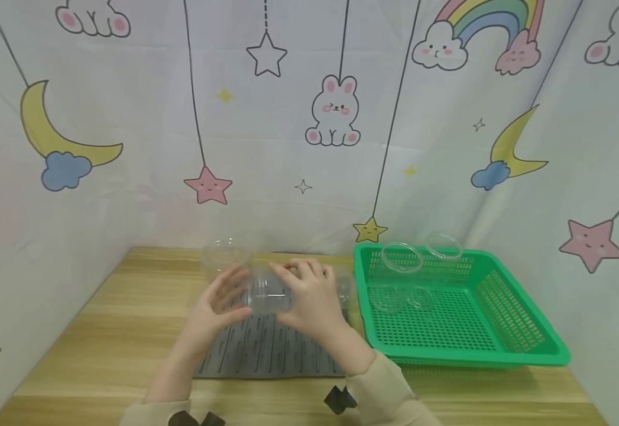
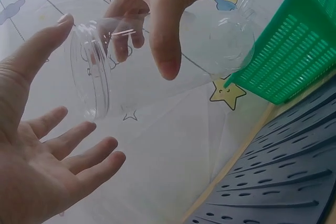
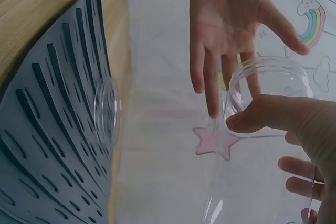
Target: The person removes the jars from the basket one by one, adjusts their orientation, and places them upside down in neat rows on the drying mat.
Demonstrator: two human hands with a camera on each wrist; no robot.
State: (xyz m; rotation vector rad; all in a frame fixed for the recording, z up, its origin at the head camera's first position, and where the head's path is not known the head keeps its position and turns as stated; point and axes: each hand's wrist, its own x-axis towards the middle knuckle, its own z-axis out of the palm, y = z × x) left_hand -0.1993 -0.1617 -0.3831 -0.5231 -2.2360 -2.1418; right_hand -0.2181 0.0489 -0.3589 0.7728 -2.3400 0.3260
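My right hand (image 1: 311,296) grips a clear, tall jar (image 2: 152,82) round its body, with the jar tipped on its side above the mat. Its ridged mouth (image 3: 270,66) points toward my left hand (image 1: 224,302). The left fingers are spread and loosely bent beside the mouth, thumb on one side and fingers on the other. Whether they touch the rim, I cannot tell. Behind the left hand stands another clear jar (image 1: 226,255), whose round base (image 3: 107,113) also shows in the right wrist view. The grey slotted mat (image 1: 272,355) lies below both hands.
A green perforated basket (image 1: 522,358) sits on the right of the wooden table (image 1: 101,319). Two clear jars, one nearer (image 1: 402,258) and one farther back (image 1: 444,245), stand in its left part. A patterned white cloth (image 1: 266,148) hangs behind the table.
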